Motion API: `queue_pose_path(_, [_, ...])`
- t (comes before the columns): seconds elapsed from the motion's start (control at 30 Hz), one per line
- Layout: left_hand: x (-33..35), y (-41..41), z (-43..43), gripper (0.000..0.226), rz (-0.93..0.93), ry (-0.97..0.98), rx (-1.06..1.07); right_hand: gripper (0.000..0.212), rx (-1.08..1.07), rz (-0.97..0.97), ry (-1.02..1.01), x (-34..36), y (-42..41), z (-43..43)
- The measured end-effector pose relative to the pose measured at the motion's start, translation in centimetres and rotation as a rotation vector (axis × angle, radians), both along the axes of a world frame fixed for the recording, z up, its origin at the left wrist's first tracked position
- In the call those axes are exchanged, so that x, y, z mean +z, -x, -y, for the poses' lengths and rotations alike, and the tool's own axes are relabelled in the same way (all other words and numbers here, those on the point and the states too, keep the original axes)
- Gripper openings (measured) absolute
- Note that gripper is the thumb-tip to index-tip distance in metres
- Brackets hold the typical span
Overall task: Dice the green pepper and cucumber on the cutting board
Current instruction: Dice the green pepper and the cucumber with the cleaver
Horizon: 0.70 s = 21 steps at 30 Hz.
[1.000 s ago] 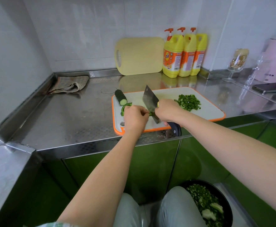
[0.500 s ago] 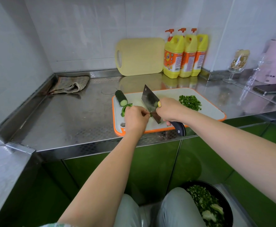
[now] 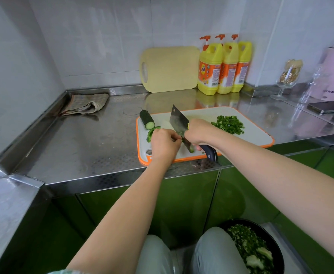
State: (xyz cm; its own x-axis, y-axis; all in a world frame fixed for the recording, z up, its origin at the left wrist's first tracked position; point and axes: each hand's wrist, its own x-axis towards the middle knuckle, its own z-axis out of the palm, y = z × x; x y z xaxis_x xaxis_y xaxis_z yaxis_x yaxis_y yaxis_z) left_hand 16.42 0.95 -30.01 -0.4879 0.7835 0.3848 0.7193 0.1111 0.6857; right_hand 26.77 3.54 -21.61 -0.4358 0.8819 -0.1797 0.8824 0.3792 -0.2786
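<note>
Bowl [image 3: 257, 252] by knees: chopped greens inside. Board [image 3: 251, 135] at worktop [image 3: 83, 145] front edge.

Left hand [image 3: 165, 144]: fingers curled, pinning pepper strip [image 3: 190, 148] at board's near side. Right hand [image 3: 198, 133]: clamped on cleaver [image 3: 179, 120] handle, blade tilted, down at strip, just beside left fingertips.

Progress, judged:
- Pepper partly done: diced pile [image 3: 228, 124] on board's right.
- Curved pepper piece [image 3: 152, 131] beside left hand uncut.
- Cucumber [image 3: 147, 119] at far-left corner: stub, cut end showing, not yet diced.
- Roughly midway. Left: strip, curved piece, all cucumber.
</note>
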Motion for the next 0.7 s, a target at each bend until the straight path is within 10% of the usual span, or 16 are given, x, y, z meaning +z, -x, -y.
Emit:
queue_pose_path(0.37, [1.0,0.5,0.0,0.013,-0.022,0.017,-0.08,0.012,-0.059,-0.595,-0.028,0.1,-3.1,-3.6])
queue_pose_path(0.7, [2.1,1.0,-0.9,0.029,-0.297,0.11,-0.189,0.015,-0.102,-0.698,0.056,-1.3,-5.6,-4.8])
